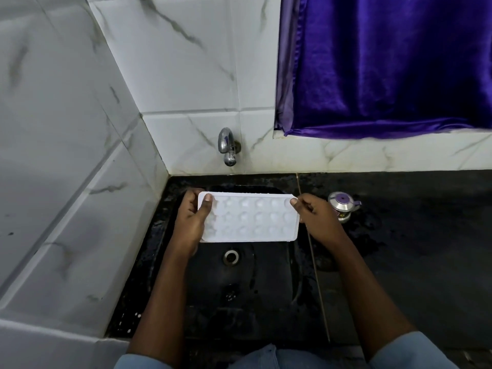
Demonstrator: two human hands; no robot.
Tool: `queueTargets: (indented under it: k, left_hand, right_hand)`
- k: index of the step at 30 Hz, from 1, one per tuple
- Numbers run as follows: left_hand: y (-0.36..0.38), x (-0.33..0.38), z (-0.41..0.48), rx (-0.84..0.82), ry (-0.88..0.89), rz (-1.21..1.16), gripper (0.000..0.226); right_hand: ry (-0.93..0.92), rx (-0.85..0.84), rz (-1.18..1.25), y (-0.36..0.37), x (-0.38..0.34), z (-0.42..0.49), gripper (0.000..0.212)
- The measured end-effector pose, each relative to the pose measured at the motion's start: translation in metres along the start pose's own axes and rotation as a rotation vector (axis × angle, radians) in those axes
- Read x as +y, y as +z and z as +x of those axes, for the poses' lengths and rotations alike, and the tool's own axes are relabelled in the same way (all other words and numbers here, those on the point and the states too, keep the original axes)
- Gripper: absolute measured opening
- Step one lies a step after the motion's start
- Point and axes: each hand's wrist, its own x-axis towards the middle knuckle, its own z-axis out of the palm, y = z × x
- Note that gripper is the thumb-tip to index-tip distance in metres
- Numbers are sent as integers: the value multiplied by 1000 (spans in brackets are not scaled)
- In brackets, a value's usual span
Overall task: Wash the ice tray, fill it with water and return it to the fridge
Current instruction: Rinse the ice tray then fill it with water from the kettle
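A white ice tray [249,218] with several rounded cups is held level over the black sink [266,283], below the chrome tap [227,146]. My left hand [190,222] grips its left end, thumb on top and fingers underneath. My right hand [316,217] pinches its right end, thumb tip on the rim. No water runs from the tap. I cannot tell whether the cups hold water.
The sink drain [231,257] lies just below the tray. A small steel pot with a purple lid [343,207] stands on the wet black counter [412,235] to the right. Marble-tiled walls close in at left and behind. A purple curtain [386,62] hangs at upper right.
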Motion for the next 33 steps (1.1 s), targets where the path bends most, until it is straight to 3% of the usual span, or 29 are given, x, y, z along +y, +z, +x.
queueTargets:
  k: [6, 11, 17, 21, 33]
  left_hand:
    - [42, 1, -1, -39, -201, -153, 17]
    - [65, -6, -4, -104, -450, -379, 36]
    - [89, -22, -5, -112, -562, -375, 57]
    - [100, -33, -5, -111, -641, -375, 54]
    - [126, -57, -3, -68, -715, -333, 60]
  right_hand:
    - [111, 53, 102, -21, 25, -11, 19]
    - [214, 212, 155, -61, 72, -2, 17]
    - [365, 365, 91, -110, 138, 25, 17]
    - [417, 327, 18, -119, 169, 49, 17]
    - [462, 150, 45, -102, 217, 92, 45]
